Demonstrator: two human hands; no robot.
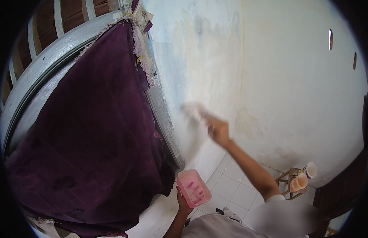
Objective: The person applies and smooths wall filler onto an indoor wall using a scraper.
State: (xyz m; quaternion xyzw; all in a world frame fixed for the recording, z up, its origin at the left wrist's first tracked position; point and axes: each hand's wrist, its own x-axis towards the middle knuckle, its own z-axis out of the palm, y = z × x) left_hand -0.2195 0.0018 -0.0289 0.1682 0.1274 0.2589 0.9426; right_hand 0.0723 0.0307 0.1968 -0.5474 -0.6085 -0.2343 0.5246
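Brush (195, 110) near frame (165, 119), open wall (214, 71) rightward

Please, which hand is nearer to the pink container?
Left. The left hand holds the pink container; the right hand is away from it, higher in the picture, with a blurred tool before the pale wall.

"Where can the right hand (218, 131) pass?"
"Along the wall (215, 59), from twelve round to three o'clock of it."
"What stands in the way?"
"At nine, the grey frame (162, 115) and purple cloth (96, 131); at seven, the pink tub (184, 193) in the left hand (184, 204); at four, well apart, a stool (293, 172) bearing two cups (299, 183)."
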